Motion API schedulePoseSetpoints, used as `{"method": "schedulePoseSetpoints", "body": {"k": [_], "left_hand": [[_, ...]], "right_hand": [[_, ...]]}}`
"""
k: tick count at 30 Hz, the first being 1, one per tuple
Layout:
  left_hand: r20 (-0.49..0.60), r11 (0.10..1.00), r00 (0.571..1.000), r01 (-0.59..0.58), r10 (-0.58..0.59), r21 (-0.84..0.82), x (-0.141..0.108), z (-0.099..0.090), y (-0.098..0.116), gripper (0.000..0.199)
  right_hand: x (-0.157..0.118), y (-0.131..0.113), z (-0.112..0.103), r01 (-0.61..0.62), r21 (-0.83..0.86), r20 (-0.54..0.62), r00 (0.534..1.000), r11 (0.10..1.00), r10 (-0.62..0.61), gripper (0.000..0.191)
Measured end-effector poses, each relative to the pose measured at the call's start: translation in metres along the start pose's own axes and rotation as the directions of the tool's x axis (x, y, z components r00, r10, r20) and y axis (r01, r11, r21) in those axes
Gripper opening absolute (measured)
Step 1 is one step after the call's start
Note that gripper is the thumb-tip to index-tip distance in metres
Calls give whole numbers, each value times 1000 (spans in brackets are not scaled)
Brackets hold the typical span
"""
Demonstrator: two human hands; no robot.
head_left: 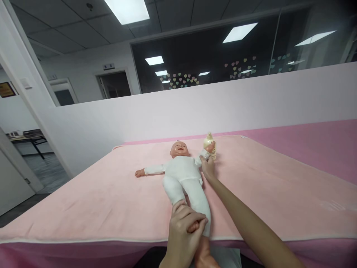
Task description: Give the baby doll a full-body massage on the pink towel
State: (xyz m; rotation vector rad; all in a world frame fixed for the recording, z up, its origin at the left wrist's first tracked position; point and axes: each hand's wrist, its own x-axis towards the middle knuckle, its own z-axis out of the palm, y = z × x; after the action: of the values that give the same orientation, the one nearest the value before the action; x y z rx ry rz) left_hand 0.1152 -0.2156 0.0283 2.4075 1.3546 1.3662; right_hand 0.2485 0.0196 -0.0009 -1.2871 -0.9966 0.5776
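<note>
Fingers of the left hand (182,232) curl closed around the doll's (182,169) foot, hiding all but the toes; toward one o'clock, the right hand (208,169) grips its sleeved forearm. The doll's other foot is cut off at six o'clock. The doll lies face up on the pink towel (111,197), head toward twelve, its raised hand partly covering a bottle (208,140).

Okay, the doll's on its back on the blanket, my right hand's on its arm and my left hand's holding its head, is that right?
No, your left hand is holding the doll's foot, not its head; the head camera's view shows this. The doll is on its back on the blanket, and your right hand is on its arm.
</note>
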Motion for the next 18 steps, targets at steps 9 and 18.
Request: {"method": "schedulePoseSetpoints", "body": {"k": [9,18], "left_hand": [[110,997,991,71,-74,28,12,-28,-13,23],[-99,882,901,384,-423,-275,73,-7,-83,23]], "right_hand": [[15,-5,-18,-154,20,-287,946,988,153,59],[30,8,-32,-259,7,-424,874,966,238,58]]}}
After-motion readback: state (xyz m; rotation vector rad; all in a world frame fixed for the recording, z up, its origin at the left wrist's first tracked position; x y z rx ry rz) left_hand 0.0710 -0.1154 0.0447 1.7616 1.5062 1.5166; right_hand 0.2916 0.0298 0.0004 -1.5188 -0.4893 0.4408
